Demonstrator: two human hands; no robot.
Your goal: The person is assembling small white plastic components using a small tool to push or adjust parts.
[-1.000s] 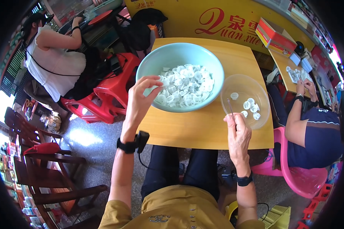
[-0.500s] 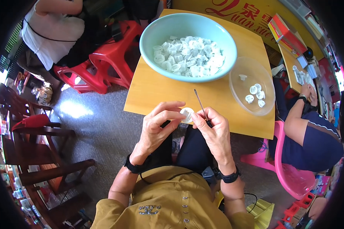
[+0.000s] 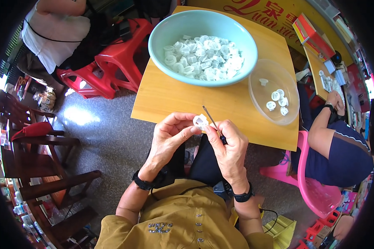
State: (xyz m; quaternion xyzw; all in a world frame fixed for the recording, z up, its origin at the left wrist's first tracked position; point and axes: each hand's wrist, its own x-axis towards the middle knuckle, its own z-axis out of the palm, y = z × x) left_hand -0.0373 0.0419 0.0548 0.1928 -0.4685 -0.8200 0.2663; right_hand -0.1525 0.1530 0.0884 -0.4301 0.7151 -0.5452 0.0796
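Between my two hands, just over the table's front edge, is a small white plastic part (image 3: 200,120) with a round rim and a raised squarish middle. The thumb and fingers of my left hand (image 3: 174,133) pinch it from the left. My right hand (image 3: 228,139) steadies its lower right edge with the thumb tip and also grips a screwdriver (image 3: 212,119). The screwdriver's dark handle lies mostly hidden in the palm, its thin metal shaft pointing up and left. Ahead stands a pale blue basin (image 3: 162,68) heaped with similar white parts (image 3: 203,58).
Right of the basin, a clear shallow plastic dish (image 3: 274,118) holds several white parts. Both stand on a yellow wooden table (image 3: 153,99). A co-worker's hands (image 3: 336,101) work at another table on the right, beside a pink chair (image 3: 307,182). Red stools (image 3: 120,58) stand at left.
The white part has been turned so its raised middle shows. My right hand and the screwdriver have shifted slightly, the shaft leaning further left.
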